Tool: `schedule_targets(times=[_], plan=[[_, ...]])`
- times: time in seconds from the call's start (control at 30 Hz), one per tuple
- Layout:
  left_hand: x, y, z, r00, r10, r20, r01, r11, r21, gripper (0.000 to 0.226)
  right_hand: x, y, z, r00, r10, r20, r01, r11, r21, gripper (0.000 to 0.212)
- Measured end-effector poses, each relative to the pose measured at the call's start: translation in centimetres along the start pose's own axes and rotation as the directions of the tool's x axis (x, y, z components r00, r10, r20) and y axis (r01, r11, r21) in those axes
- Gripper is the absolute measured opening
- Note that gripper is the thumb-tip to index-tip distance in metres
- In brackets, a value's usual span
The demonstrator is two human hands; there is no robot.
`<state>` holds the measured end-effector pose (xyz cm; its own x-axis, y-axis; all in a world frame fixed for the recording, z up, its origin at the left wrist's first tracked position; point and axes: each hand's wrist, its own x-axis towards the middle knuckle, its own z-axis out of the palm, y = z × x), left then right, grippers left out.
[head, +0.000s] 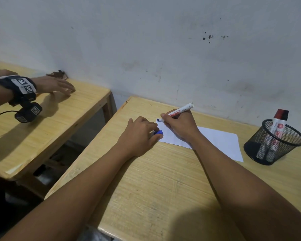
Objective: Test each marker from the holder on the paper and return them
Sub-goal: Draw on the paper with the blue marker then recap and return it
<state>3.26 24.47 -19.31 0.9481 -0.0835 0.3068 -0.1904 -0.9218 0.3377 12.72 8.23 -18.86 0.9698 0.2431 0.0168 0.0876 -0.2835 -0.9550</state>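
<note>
A white sheet of paper (221, 141) lies on the wooden desk (163, 180). My right hand (178, 125) grips a white marker (180, 111) with red lettering, its tip pressed on the paper's far left corner, where a dark blue mark (158, 120) shows. My left hand (141, 134) rests on the paper's left edge and pinches the blue cap (158, 132). At the right stands a black mesh holder (274, 143) with two capped markers, one red-capped (279, 114) and one black-capped (286, 114).
A second wooden desk (42, 122) stands to the left across a gap. Another person's hand (54, 85) rests on it, with a black wrist device carrying printed tags (23, 86) and a cable. A grey wall (163, 49) runs behind both desks.
</note>
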Motion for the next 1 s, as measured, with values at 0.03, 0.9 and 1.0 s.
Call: schedule_targets(times=[0.03, 0.9, 1.0], plan=[[0.0, 0.0, 0.0, 1.000, 0.000, 0.000, 0.000, 1.000, 0.001, 0.038, 0.0, 0.0, 0.0, 1.000, -0.001, 0.005, 0.001, 1.000, 0.001, 0.025], [2.0, 9.0, -7.8, 0.995, -0.022, -0.092, -0.004, 0.960, -0.281, 0.024, -9.8, -13.3, -12.7, 0.964, -0.222, -0.149, 0.248, 0.950, 0.188, 0.028], [2.4, 13.9, -10.5, 0.984, 0.039, -0.173, -0.098, 0.932, -0.348, 0.024, -13.3, -15.4, -15.3, 0.942, -0.265, -0.207, 0.294, 0.948, 0.124, 0.032]])
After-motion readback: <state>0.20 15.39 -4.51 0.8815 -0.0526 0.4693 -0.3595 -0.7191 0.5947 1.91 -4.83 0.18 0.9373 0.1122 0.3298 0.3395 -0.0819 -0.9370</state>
